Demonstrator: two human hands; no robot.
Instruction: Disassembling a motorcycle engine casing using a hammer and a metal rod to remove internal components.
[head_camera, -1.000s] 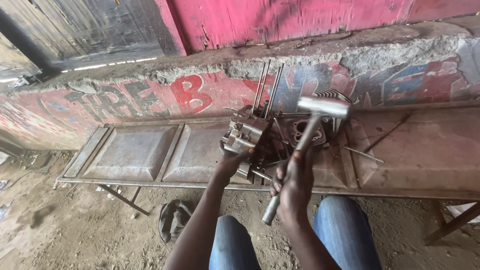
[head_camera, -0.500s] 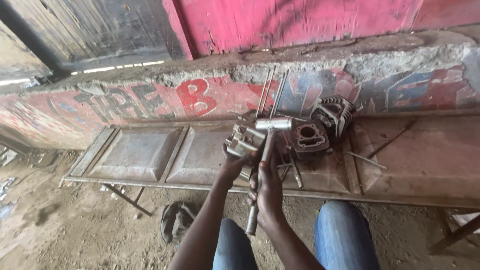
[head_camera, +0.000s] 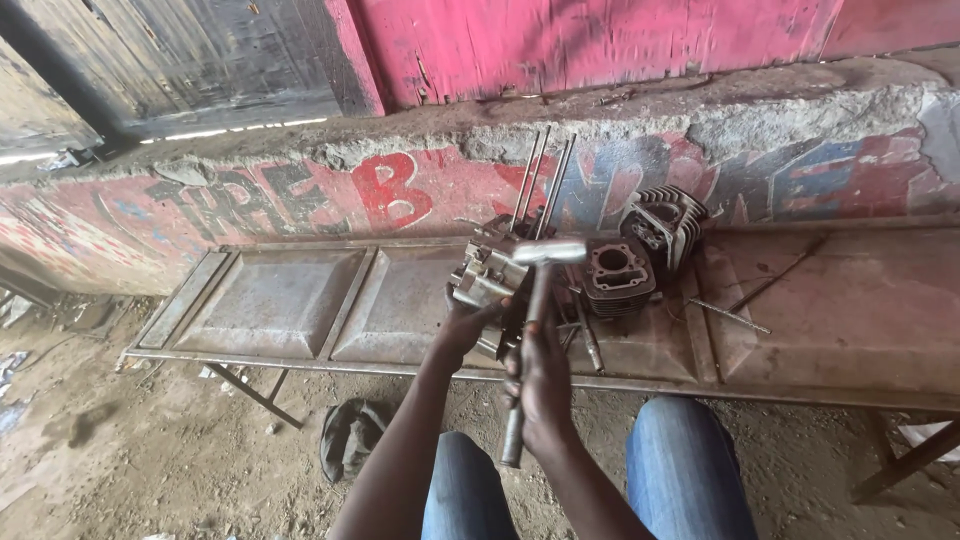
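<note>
At frame centre, left hand (head_camera: 468, 325) grips the engine case (head_camera: 492, 275) steady so right hand (head_camera: 540, 385), fisted round the hammer (head_camera: 530, 310), can strike it.

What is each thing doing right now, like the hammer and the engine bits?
Hammer: gripped by the right hand, head down on the engine case.
Engine case: tilted on the bench, held by the left hand, long studs sticking up.
Cylinder: lying loose, bore facing up.
Cylinder head: resting behind the cylinder.
Bench: rusty, dented.

Dull steel hammer (head_camera: 530, 300), greasy cast-metal engine case (head_camera: 482, 275).
</note>
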